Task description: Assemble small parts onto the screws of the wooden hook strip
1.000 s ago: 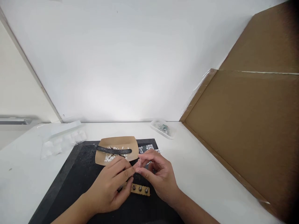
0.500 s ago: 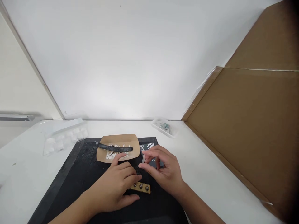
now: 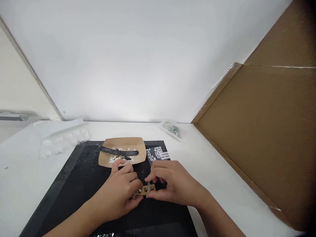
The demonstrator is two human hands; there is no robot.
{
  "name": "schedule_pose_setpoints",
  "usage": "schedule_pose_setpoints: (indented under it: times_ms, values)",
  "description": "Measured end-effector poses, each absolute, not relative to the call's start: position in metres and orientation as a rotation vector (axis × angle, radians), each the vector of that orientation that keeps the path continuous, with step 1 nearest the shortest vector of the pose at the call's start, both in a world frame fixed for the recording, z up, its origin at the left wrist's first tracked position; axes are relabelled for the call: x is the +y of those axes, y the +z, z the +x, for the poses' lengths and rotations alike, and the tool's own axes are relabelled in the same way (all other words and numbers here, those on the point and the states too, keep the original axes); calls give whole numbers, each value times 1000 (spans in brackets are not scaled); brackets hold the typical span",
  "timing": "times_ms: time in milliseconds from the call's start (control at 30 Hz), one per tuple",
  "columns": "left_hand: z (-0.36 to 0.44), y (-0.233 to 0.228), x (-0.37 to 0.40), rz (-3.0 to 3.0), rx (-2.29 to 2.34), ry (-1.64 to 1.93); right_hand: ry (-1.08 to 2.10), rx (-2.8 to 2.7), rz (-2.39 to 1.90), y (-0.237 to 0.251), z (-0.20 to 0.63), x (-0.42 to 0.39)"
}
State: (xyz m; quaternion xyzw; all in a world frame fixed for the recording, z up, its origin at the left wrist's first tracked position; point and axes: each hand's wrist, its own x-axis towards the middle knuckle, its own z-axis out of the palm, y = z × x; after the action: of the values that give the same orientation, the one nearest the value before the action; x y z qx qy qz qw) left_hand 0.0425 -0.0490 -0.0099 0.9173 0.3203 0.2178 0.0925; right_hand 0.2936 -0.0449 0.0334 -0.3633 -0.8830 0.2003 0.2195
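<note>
Wall of plain white panel point(image 3: 128, 59) behind everything, cut off at the top. At right, large brown cardboard panel point(image 3: 261, 131), fading into dark blur and out of view. Below, smooth white tabletop point(image 3: 212, 171), and on it flat black mat point(image 3: 74, 184), cropped at the near edge and partly covered by bare forearms point(image 3: 81, 210). Over the mat, left hand point(image 3: 123, 187) and right hand point(image 3: 175, 181). At far left, clear plastic case point(image 3: 63, 128), pale contents point(image 3: 46, 148) too washed out to name. Near the mat's far edge, shallow tan tray point(image 3: 123, 142); beyond, translucent white dish point(image 3: 170, 134) with greenish tangle point(image 3: 174, 129), hard to make out. Right of the tray, dark card with rows of white labels point(image 3: 152, 153), partly hidden behind the right hand. Across the tray, curved black bar point(image 3: 118, 151) above scattered white bits point(image 3: 113, 160). Between the hands, narrow yellow strip point(image 3: 142, 190), left end hidden by left fingers bent about it; cannot tell whether clamped. Right thumb and forefinger clamped on small translucent piece point(image 3: 148, 186), upright at the strip among shiny metal pegs point(image 3: 139, 190); contact with them too small to tell.
</note>
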Motion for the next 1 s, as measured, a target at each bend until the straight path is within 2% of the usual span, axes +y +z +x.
schedule_pose_setpoints:
  times_ms: [233,1000]
  values:
    - [46,-11,-53,2633,1057,646,443,-2581,-1112,30,283,-48]
    - [44,6,-57,2685,840,649,564,-2612,-1190,26,281,-46]
